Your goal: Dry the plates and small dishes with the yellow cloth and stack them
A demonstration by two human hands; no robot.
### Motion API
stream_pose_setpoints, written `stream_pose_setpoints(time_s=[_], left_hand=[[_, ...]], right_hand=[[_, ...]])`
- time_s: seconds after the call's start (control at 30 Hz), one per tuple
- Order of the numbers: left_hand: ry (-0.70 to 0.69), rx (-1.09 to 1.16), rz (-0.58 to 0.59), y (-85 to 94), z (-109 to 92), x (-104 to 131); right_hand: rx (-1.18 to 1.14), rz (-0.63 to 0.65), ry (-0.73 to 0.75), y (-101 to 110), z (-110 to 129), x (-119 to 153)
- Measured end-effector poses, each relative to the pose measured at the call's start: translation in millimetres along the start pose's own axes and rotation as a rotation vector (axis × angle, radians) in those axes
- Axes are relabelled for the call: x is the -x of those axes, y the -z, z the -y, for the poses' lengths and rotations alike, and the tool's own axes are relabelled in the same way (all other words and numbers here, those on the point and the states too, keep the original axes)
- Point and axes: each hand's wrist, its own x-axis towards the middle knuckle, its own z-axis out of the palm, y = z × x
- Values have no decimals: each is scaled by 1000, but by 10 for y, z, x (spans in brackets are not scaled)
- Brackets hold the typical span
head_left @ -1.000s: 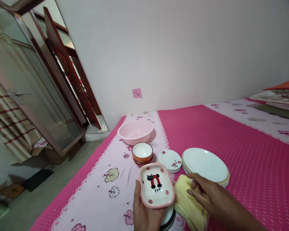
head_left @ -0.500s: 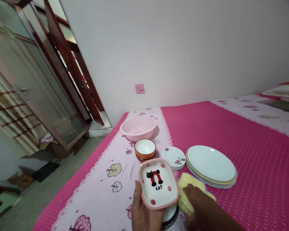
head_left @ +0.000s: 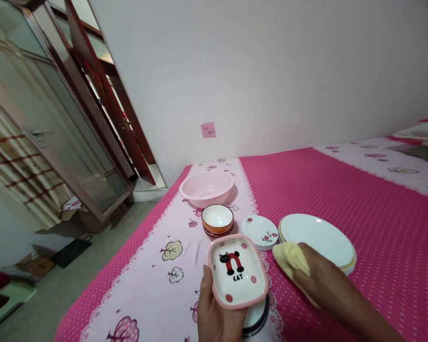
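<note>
My left hand (head_left: pixel 219 311) holds up a small square dish (head_left: pixel 238 271) with a pink rim, red dots and a black cat figure above the word CAT. Its thumb lies along the left side, the fingers underneath. To the right, my right hand (head_left: pixel 316 273) grips a crumpled yellow cloth (head_left: pixel 288 256), apart from the dish and in front of the large plates. Partly hidden below the dish is a stack of dark-rimmed white dishes (head_left: pixel 256 320).
Behind the dish stand stacked orange bowls (head_left: pixel 217 219), small flowered plates (head_left: pixel 259 231) and large white plates (head_left: pixel 317 240). A pink basin (head_left: pixel 207 187) sits farther back near the wall. Everything rests on a pink patterned bedspread (head_left: pixel 378 266); its left edge drops toward the floor.
My right hand has moved up and right with the cloth, away from the dish's side. The dish stays in my left hand, nearly in place. The view has shifted slightly.
</note>
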Motion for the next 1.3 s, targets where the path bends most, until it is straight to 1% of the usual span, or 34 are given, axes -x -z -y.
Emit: stream_pose_setpoints(time_s=[0.1,0.17,0.23,0.37,0.47,0.53,0.57,0.63,0.67,0.7,0.77,0.9,1.0,1.07,1.17,1.3], left_hand=[[7,7,-18,-7,14,-16],[16,10,-54,-26,26,-24],[5,19,-81,-43,47,-32],[-44,35,-124,-33,109,-42],[-36,35,-158,-6,145,-40],[-31,33,-167,-2,157,-38],[-34,35,-166,-7,160,-38],[-46,39,-164,-28,161,-41],[-45,38,-160,-41,160,-43],[-40,35,-156,-54,160,-45],[-28,24,-161,-74,162,-46],[-26,15,-203,-71,182,-47],[-32,10,-220,-56,196,-52],[-28,2,-229,-57,200,-57],[-26,0,-223,-74,201,-62],[-10,13,-178,-91,214,-57]], right_hand=[[-22,-117,21,231,145,-5],[-90,-201,-23,334,221,20],[-173,-210,-94,404,286,50],[-272,-204,-196,450,413,84],[-284,-261,-218,404,509,102],[-421,-229,-234,366,559,123],[-529,-181,-259,354,578,137],[-751,-37,-318,354,607,167],[-830,16,-340,367,620,180],[-878,44,-350,384,633,192],[-902,29,-348,427,665,208],[-825,-89,-357,484,746,240],[-863,-142,-390,503,796,290],[-902,-134,-431,519,829,329],[-933,-64,-468,547,875,362],[-986,13,-441,542,875,347]])
